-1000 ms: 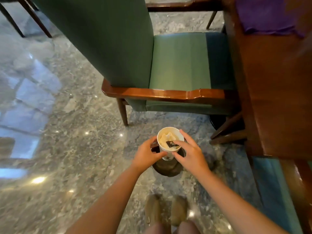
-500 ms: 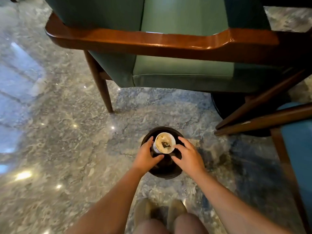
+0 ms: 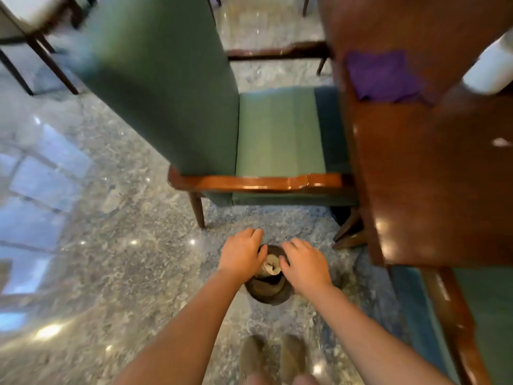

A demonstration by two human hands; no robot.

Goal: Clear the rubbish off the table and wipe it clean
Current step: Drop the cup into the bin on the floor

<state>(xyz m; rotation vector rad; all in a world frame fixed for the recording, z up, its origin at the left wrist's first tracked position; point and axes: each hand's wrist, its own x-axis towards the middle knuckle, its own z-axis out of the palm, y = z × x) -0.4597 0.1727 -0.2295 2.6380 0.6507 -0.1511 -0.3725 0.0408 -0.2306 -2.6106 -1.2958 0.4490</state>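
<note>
Left hand (image 3: 242,252): I read the grip as slack, fingers extended and loosely spread, palm down, holding nothing. It hovers over the left rim of the bin (image 3: 268,287). Fingertips point away from me, toward the chair.

Right hand (image 3: 304,263): same condition. Grip is relaxed, fingers fairly straight, nothing between them. It sits over the right side of the bin mouth. Whether either hand touches the rim I cannot tell; the frame is motion-blurred.

Paper cup (image 3: 270,267): visible in the gap between the two hands, down inside the bin mouth, tilted. Pale contents show in it, too blurred to identify. Neither hand has hold of it.

Bin: small, dark, round, standing on the grey marble floor (image 3: 111,259) directly ahead of my shoes (image 3: 273,357).

Outward: green upholstered chair (image 3: 249,129) with a glossy wooden seat rail stands just beyond the bin, its tall back to the left, seat tucked toward the worktop (image 3: 433,176). The worktop is dark polished wood, on the right side of the view, well above the bin. A purple cloth (image 3: 385,76) lies on its far part. A small pale scrap or glint (image 3: 501,142) shows on the wood near the right edge; I cannot say which. A second chair's blue-green seat (image 3: 416,315) shows low at the right, under the worktop's edge.
</note>
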